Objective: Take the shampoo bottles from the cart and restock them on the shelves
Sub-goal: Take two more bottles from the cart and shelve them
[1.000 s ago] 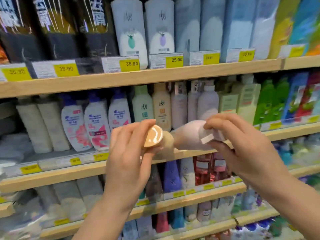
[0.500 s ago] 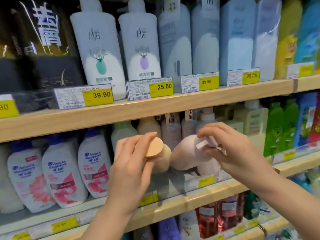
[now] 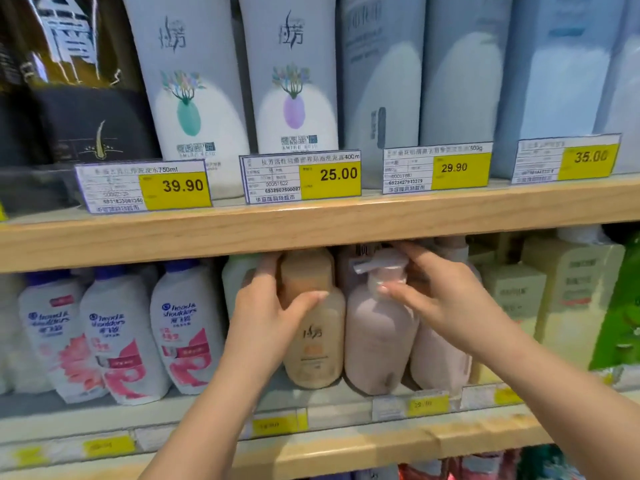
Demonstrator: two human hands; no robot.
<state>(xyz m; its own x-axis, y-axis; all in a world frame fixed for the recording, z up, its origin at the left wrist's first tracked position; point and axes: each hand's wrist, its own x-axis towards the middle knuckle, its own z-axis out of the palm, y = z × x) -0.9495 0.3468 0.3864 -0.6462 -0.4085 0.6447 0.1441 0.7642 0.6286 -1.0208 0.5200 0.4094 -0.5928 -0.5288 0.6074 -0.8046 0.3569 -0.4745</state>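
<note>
A tan shampoo bottle (image 3: 313,344) stands upright on the middle shelf (image 3: 346,403). My left hand (image 3: 266,317) grips it just below its cap, fingers behind and thumb in front. Right beside it stands a pale pink pump bottle (image 3: 377,341). My right hand (image 3: 440,299) holds it at the pump neck, thumb across the collar and fingers over the pump head. Both bottles sit near the front of the shelf, close together. The cart is out of view.
The wooden upper shelf edge (image 3: 311,226) hangs just above my hands, with yellow price tags. White-and-red bottles (image 3: 121,341) stand to the left, another pink bottle (image 3: 440,358) and pale green boxed bottles (image 3: 554,299) to the right. Tall bottles fill the top shelf.
Both bottles were held tilted in front of the shelf; now they stand upright on the middle shelf. My view has moved closer and my hands have reached in under the upper shelf.
</note>
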